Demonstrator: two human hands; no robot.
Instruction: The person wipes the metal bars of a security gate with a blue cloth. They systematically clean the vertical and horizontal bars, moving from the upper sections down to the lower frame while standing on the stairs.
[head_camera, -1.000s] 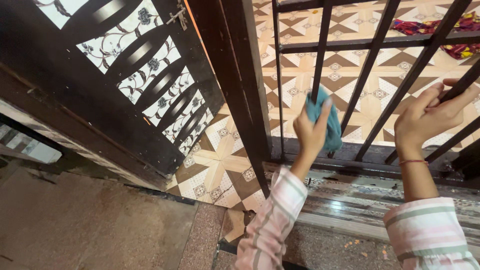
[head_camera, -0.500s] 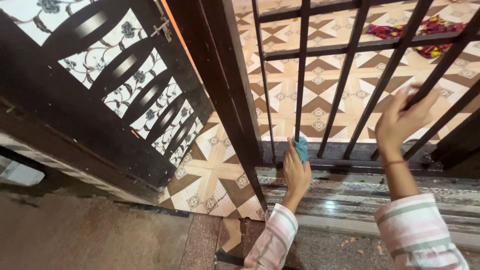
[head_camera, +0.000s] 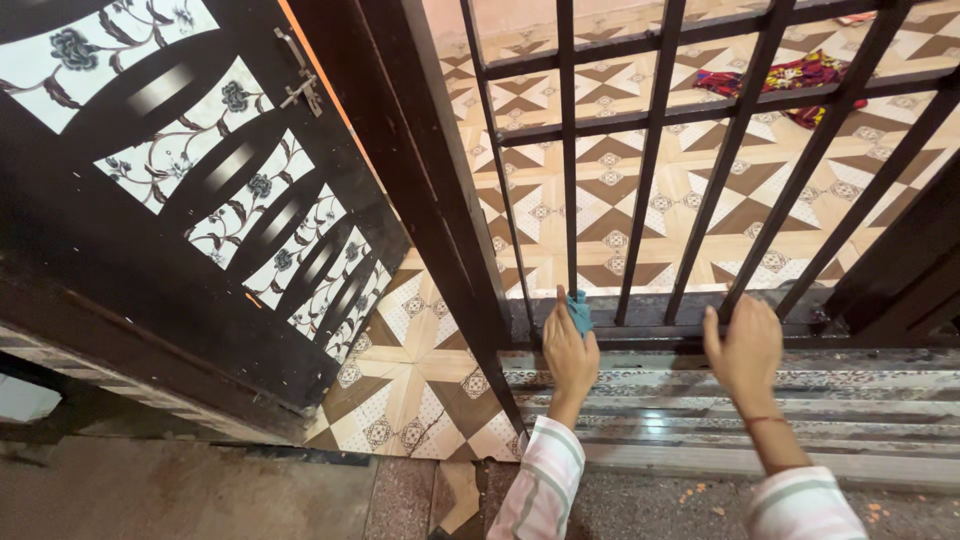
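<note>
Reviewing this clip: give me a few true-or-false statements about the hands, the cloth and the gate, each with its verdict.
1. The left hand presses a blue cloth at the foot of the barred gate. True.
2. The right hand holds a brush. False: it holds nothing and rests on the gate's bottom rail.
3. The patterned door leaf at left stands open. True.
4. The floor tiles behind the bars are plain white. False: they are patterned brown and cream.

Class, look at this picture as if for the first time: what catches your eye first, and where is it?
First, the dark barred gate filling the right side, with patterned floor tiles behind it. At its bottom rail, the left hand presses a blue cloth and the right hand rests beside it. On the left stands an open door with flowered panels.
</note>
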